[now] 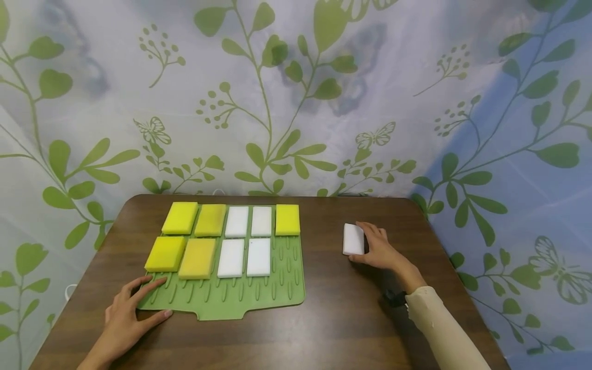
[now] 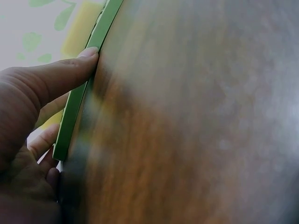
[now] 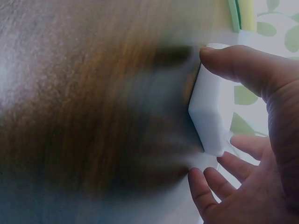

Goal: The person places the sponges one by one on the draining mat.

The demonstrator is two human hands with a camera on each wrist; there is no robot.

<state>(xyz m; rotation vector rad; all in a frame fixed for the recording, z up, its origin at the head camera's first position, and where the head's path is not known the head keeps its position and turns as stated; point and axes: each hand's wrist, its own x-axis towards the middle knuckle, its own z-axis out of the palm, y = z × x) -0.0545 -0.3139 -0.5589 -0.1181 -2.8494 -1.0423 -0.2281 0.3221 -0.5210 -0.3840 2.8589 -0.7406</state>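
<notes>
My right hand (image 1: pixel 381 251) is at a white sponge block (image 1: pixel 353 239) on the right part of the table, thumb at its near end and fingertips at the far end. In the right wrist view the thumb touches one end of that white sponge (image 3: pixel 208 100). At the left, my left hand (image 1: pixel 127 313) rests on the front left corner of a green ridged mat (image 1: pixel 254 293), fingers spread. Its thumb touches the mat's green edge (image 2: pixel 74 107) in the left wrist view. Yellow sponges (image 1: pixel 165 254) and white sponges (image 1: pixel 231 258) lie in two rows on the mat.
The brown wooden table (image 1: pixel 324 329) meets a patterned cloth backdrop (image 1: pixel 296 103) at its back edge. A lone yellow sponge (image 1: pixel 288 219) sits at the mat's back right corner. A dark band (image 1: pixel 395 298) is on the right wrist.
</notes>
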